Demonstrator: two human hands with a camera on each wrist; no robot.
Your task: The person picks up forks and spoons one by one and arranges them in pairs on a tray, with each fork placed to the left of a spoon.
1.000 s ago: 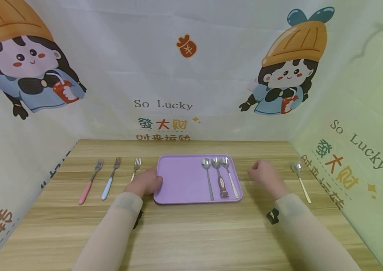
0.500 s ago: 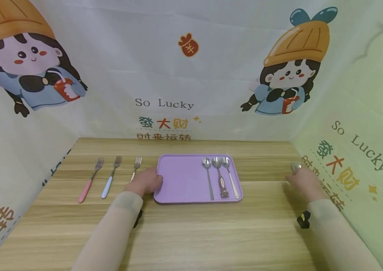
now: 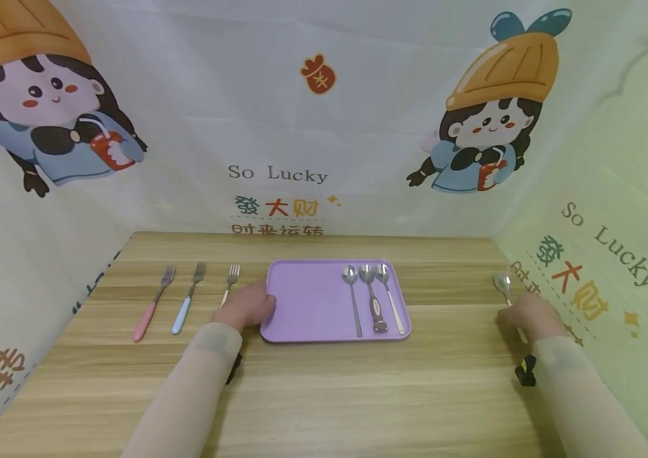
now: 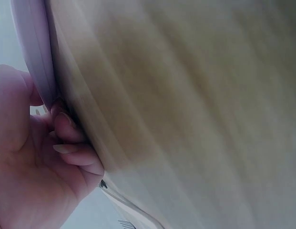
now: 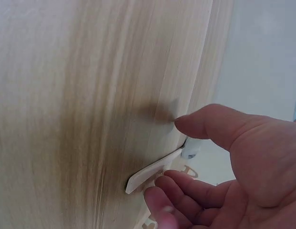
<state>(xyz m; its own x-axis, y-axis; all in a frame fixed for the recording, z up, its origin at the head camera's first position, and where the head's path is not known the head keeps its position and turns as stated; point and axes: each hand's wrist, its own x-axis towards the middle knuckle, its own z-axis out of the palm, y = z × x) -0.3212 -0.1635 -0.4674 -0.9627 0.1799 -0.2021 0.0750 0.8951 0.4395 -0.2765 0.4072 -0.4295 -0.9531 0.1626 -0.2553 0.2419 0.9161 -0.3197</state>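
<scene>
My left hand (image 3: 248, 305) grips the left rim of the purple tray (image 3: 308, 305); in the left wrist view its thumb lies over the rim (image 4: 39, 52) and its fingers curl beneath. Three spoons lie side by side in the tray's right part: a plain metal spoon (image 3: 355, 308), a brown-handled spoon (image 3: 376, 310) and a white-handled spoon (image 3: 394, 310). At the far right, my right hand (image 3: 535, 316) is over another white-handled spoon (image 3: 502, 281). The right wrist view has its handle (image 5: 152, 171) close to the fingers, thumb spread away; contact is unclear.
Left of the tray lie a pink-handled fork (image 3: 145, 321), a blue-handled fork (image 3: 183, 315) and a white-handled fork (image 3: 233, 275), partly behind my left hand. Printed cloth (image 3: 370, 127) hangs behind the wooden table (image 3: 358, 401) and along both sides.
My right hand has travelled right from beside the tray to the spoon at the far right, then slid down toward its handle. My left hand has stayed on the tray's rim.
</scene>
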